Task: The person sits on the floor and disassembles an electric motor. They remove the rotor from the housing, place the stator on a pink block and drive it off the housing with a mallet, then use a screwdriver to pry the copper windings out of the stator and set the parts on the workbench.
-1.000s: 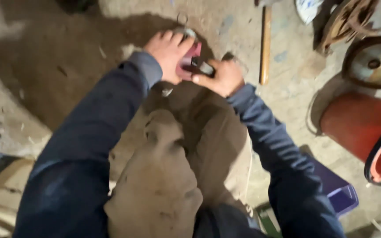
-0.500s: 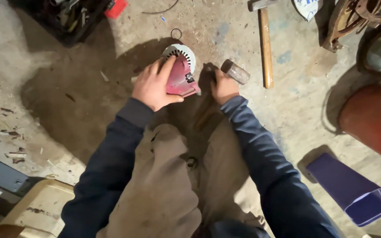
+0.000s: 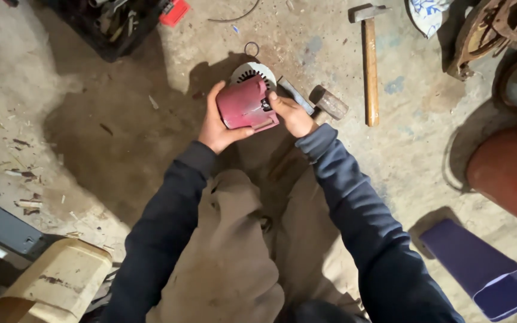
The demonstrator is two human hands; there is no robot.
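A small electric motor [image 3: 246, 103] with a dark red body and a white slotted end cap is held over the concrete floor between both my hands. My left hand [image 3: 218, 124] cups its left side and underside. My right hand [image 3: 293, 115] grips its right side, thumb on the red body. A short grey hammer head with a stub handle [image 3: 321, 100] lies on the floor just beyond my right hand. My knees in tan trousers are below.
A wooden-handled hammer [image 3: 369, 60] lies at the upper right, a small metal ring [image 3: 251, 48] beyond the motor. A dark tool crate [image 3: 112, 24] sits upper left, a red cylinder [image 3: 510, 173] and a purple tub [image 3: 486, 269] at right, rusty wheels [image 3: 498, 30] top right.
The view has tilted back and risen. The motor was turned in my hands: its red body now faces up, and both hands hold it from the sides.
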